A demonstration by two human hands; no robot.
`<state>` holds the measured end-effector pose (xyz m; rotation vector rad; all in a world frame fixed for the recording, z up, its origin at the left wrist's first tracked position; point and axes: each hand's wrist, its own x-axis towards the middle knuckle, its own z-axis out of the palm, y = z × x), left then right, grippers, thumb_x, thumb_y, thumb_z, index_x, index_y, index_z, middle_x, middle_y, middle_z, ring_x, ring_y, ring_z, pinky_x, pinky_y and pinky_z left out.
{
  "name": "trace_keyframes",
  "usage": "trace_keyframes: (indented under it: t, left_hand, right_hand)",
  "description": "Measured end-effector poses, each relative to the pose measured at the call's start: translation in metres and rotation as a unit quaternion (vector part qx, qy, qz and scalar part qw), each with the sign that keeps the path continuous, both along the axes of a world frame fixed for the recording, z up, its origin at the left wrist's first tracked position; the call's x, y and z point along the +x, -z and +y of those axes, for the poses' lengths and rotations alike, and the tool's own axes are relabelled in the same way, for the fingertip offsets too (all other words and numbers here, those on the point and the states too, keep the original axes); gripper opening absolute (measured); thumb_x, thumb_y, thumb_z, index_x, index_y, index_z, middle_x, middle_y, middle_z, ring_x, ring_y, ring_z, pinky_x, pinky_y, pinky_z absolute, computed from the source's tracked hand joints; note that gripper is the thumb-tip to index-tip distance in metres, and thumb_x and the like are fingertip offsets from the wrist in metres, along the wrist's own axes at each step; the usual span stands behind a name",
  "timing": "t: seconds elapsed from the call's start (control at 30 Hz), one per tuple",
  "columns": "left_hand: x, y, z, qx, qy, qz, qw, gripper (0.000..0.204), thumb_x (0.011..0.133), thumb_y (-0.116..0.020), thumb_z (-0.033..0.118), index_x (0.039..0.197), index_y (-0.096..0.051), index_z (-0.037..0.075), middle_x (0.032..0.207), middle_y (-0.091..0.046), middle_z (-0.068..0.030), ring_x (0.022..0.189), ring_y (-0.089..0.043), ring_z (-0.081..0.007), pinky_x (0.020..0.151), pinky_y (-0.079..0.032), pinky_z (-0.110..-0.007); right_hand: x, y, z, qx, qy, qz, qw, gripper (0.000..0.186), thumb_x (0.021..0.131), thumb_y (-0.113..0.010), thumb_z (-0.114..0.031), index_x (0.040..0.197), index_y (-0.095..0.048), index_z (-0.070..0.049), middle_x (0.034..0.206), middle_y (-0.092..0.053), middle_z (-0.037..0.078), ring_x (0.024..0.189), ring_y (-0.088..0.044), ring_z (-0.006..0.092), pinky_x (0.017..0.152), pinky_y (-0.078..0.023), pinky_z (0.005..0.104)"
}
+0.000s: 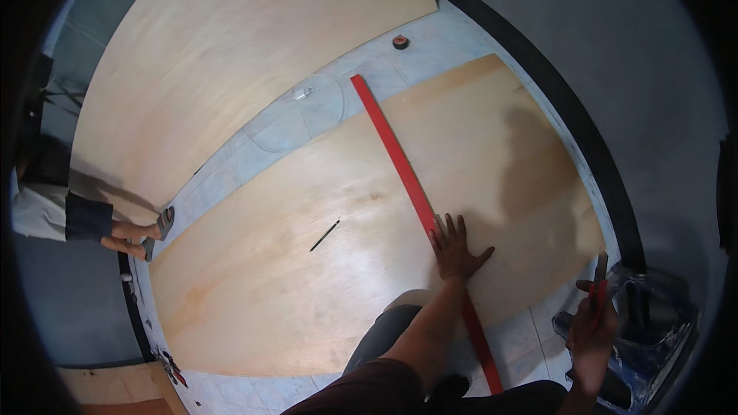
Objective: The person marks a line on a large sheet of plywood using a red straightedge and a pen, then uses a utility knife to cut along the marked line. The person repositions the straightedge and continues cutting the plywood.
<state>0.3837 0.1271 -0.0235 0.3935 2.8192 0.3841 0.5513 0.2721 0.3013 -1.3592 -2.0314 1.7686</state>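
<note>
My left hand [459, 253] lies with spread fingers on the plywood sheet [269, 277], its fingertips on a long red straightedge [392, 146]. The straightedge crosses the sheet and runs past both of its long edges. At the lower right, my right hand [594, 334] is closed around a red-handled utility knife [599, 288]; its flat grey end points away from me, beside the sheet's right corner. A dark pencil [324, 236] rests on the sheet, left of the straightedge.
A second plywood sheet [254, 23] stands beyond the tiled floor strip. On that strip are a tape measure [400, 42] and a thin looped cable [342, 107]. A dark blue plastic stool [653, 323] is by my right hand. Another person [84, 215] stands at left; hand tools [173, 369] lie lower left.
</note>
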Motion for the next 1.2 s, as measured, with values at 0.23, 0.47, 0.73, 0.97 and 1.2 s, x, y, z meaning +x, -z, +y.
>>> trace_keyframes:
  t: [0.23, 0.47, 0.73, 0.97, 1.2]
  left_hand:
    - [-0.003, 0.004, 0.009, -0.008, -0.005, 0.02, 1.0, 0.128, 0.079, -0.066, 0.089, 0.173, -0.029, 0.01, 0.181, -0.021, -0.0212, 0.17, -0.001, -0.0423, 0.135, -0.003, -0.062]
    - [-0.003, 0.013, 0.017, 0.0, -0.001, 0.031, 1.0, 0.127, 0.081, -0.065, 0.089, 0.174, -0.026, 0.012, 0.181, -0.019, -0.0202, 0.169, -0.001, -0.0428, 0.135, -0.005, -0.062]
    - [-0.01, 0.001, 0.02, -0.044, 0.006, -0.016, 0.999, 0.128, 0.084, -0.064, 0.089, 0.175, -0.023, 0.009, 0.182, -0.015, -0.0211, 0.169, 0.004, -0.0429, 0.135, -0.005, -0.062]
    - [-0.008, 0.017, 0.028, -0.033, 0.017, 0.009, 0.999, 0.127, 0.081, -0.067, 0.088, 0.174, -0.026, 0.01, 0.181, -0.018, -0.0219, 0.169, -0.001, -0.0447, 0.134, -0.005, -0.064]
    - [-0.004, 0.023, 0.03, -0.04, 0.025, 0.051, 0.998, 0.127, 0.081, -0.068, 0.087, 0.172, -0.029, 0.008, 0.179, -0.021, -0.0249, 0.168, -0.004, -0.0487, 0.133, -0.009, -0.067]
  right_hand:
    - [-0.021, 0.011, 0.006, -0.049, -0.048, 0.049, 0.996, 0.059, 0.118, -0.043, -0.049, 0.12, -0.067, 0.006, 0.056, -0.04, -0.004, 0.041, -0.035, 0.0064, 0.04, -0.029, 0.0272]
    - [-0.046, 0.012, 0.013, -0.089, -0.011, 0.084, 0.992, 0.057, 0.116, -0.051, -0.048, 0.12, -0.068, 0.005, 0.059, -0.05, -0.002, 0.046, -0.044, 0.0065, 0.046, -0.032, 0.0262]
    - [-0.057, 0.085, 0.086, 0.178, -0.072, 0.038, 0.981, 0.031, 0.113, -0.059, -0.034, 0.11, -0.062, -0.004, 0.076, -0.057, 0.004, 0.068, -0.056, 0.0169, 0.064, -0.044, 0.0332]
    - [-0.089, 0.362, 0.179, 0.519, -0.087, -0.105, 0.844, 0.044, 0.106, -0.067, -0.038, 0.133, -0.059, -0.003, 0.101, -0.068, 0.019, 0.097, -0.07, 0.0409, 0.085, -0.052, 0.0555]
    - [-0.079, 0.426, 0.181, 0.577, -0.076, -0.104, 0.807, 0.045, 0.106, -0.065, -0.039, 0.136, -0.062, -0.005, 0.108, -0.071, 0.017, 0.099, -0.07, 0.0377, 0.084, -0.053, 0.0528]
